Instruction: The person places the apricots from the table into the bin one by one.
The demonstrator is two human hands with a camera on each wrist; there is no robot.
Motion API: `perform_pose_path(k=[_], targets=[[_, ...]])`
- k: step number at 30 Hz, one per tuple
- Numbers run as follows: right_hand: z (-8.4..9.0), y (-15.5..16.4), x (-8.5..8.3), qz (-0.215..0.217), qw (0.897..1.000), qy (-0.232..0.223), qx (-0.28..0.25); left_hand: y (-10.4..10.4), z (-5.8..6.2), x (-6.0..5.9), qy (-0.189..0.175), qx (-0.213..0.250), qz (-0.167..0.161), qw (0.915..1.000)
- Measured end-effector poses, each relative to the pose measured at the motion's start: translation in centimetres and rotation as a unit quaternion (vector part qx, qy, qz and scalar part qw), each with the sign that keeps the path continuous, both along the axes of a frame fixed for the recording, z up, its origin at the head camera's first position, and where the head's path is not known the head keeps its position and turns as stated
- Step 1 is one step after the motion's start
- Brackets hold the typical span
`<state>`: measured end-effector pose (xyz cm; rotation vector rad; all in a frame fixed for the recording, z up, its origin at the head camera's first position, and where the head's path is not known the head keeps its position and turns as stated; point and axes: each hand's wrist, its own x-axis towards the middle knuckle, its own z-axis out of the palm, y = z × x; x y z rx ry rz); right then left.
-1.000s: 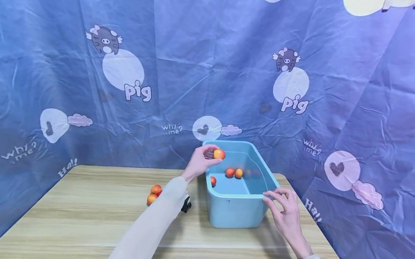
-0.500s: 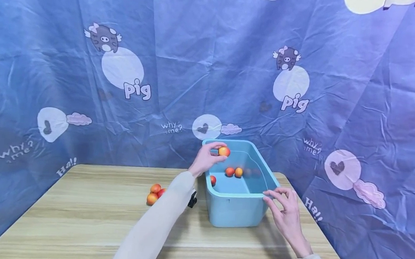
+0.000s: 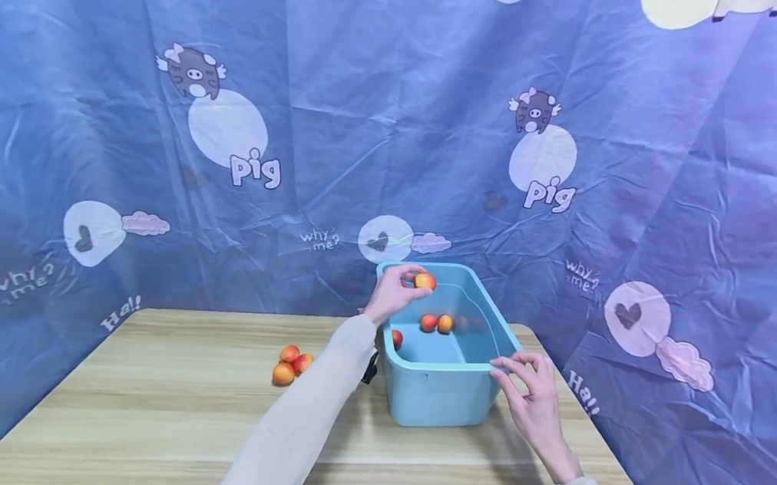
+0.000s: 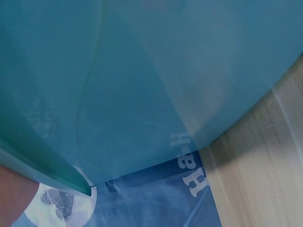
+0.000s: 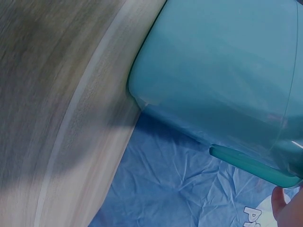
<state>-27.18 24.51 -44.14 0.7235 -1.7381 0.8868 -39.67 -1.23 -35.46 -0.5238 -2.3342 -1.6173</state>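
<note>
Centrally, a small orange-red fruit (image 3: 425, 281), peach-like, is pinched between the thumb and fingertips of the left hand (image 3: 395, 292), held above the open mouth of the light-blue plastic bin (image 3: 441, 403), over its far-left corner at about 11 o'clock of the bin. Three like fruits lie on the bin's floor: two side by side near the middle (image 3: 437, 323) and one against the left wall (image 3: 397, 339). The right hand (image 3: 533, 398) rests at the bin's near-right corner, about 4 o'clock, fingers loosely spread with the fingertips touching the rim; it grips nothing. The bin stands on the wooden counter (image 3: 158, 415) toward its far right. At 9 o'clock of the bin, well apart from it, three more fruits (image 3: 291, 363) sit clustered and touching on the counter. A creased blue cartoon-printed cloth (image 3: 246, 130) hangs behind and to both sides. The wrist views show only the bin's translucent wall (image 4: 142, 94), its corner (image 5: 222, 71), counter and cloth.

Judged step: transfer of fruit from counter into bin, roughly halfway. The next move calls for opening the left fingers over the bin's interior, low enough that the fruit does not bounce out, with the right hand bracing the bin.
</note>
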Motion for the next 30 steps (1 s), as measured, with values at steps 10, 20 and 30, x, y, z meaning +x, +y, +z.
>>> perform_pose_path(k=[10, 20, 30], targets=[[-0.12, -0.18, -0.09, -0.002, 1.0, 0.002, -0.005, 0.26, 0.33, -0.36, -0.017, -0.008, 0.017, 0.9997], [-0.13, -0.08, 0.06, -0.005, 1.0, -0.001, -0.001, 0.56, 0.19, -0.03, -0.02, -0.016, 0.036, 0.999], [-0.11, -0.2, -0.16, -0.005, 1.0, 0.001, 0.001, 0.41, 0.26, 0.01, -0.03, 0.012, 0.034, 0.9989]])
